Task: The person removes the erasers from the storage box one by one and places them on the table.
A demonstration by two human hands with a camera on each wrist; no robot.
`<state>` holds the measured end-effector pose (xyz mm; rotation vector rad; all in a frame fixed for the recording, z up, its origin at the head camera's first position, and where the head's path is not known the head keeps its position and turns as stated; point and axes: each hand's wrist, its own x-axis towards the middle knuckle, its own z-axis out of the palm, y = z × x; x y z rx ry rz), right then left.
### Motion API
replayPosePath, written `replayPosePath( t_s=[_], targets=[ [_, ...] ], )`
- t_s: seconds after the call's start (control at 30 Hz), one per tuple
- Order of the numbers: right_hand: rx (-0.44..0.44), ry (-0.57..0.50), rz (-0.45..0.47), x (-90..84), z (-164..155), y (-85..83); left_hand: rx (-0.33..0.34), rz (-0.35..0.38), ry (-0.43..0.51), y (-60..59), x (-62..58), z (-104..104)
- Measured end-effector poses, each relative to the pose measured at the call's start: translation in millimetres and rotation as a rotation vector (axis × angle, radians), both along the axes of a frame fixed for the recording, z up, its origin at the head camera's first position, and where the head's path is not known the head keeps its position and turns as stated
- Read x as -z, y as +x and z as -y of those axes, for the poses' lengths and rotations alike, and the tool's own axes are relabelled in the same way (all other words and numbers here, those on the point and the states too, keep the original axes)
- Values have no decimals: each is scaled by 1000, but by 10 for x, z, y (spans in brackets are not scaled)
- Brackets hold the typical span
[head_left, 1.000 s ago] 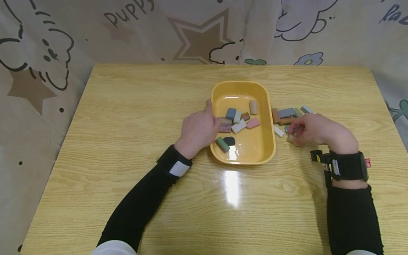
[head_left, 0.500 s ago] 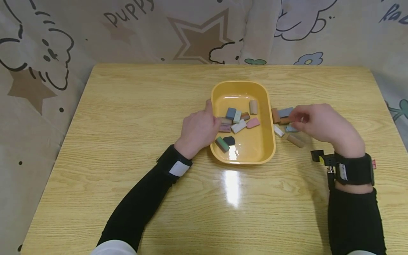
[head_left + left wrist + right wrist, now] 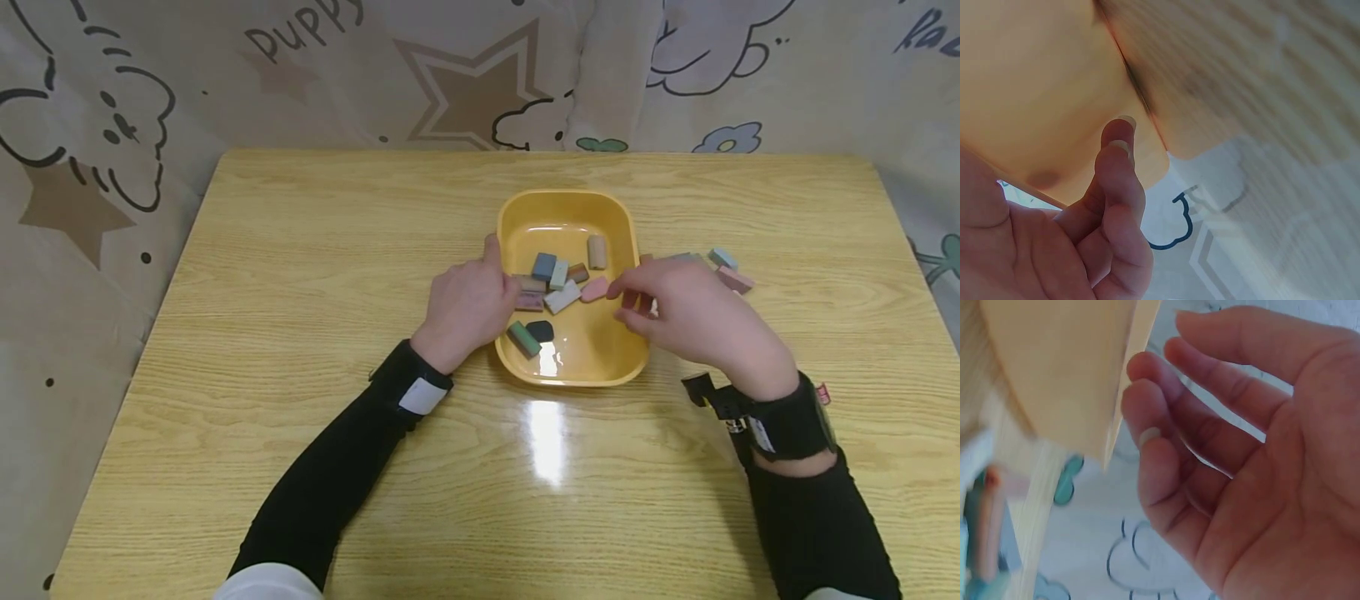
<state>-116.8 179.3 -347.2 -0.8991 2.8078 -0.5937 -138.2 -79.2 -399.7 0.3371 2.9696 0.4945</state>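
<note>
We find open bench (image 3: 315, 250) to the left of the yellow tray (image 3: 570, 377) and along the whole near edge. The left hand (image 3: 467, 307) rests against the tray's left rim and blocks entry from that side. The right hand (image 3: 686, 312) hangs over the right rim, fingers relaxed, and closes that approach. Small blocks (image 3: 558, 287) crowd the tray's middle; its far end lies bare. Loose blocks (image 3: 726, 268) lie on the bench right of the tray.

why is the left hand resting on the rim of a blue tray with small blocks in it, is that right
Not quite: the tray is yellow, not blue, as the head view shows. The left hand does rest on its rim, and small blocks lie in it.
</note>
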Motion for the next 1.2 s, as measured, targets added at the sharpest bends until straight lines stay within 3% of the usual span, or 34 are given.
replayPosePath(
  t_s=[0.2, 0.4, 0.5, 0.8, 1.2],
  targets=[
    [-141, -61, -1, 175, 258, 35, 2, 7, 1, -2, 4, -5],
    [-311, -138, -74, 362, 456, 77, 11, 1, -1, -3, 6, -8],
    [-354, -160, -63, 428, 523, 88, 13, -13, -11, -4, 3, -8],
    [-385, -139, -3, 517, 618, 62, 5, -6, -15, -9, -16, 4],
    [-349, -254, 78, 583, 656, 41, -4, -3, -9, -8, 3, -10]
  ],
)
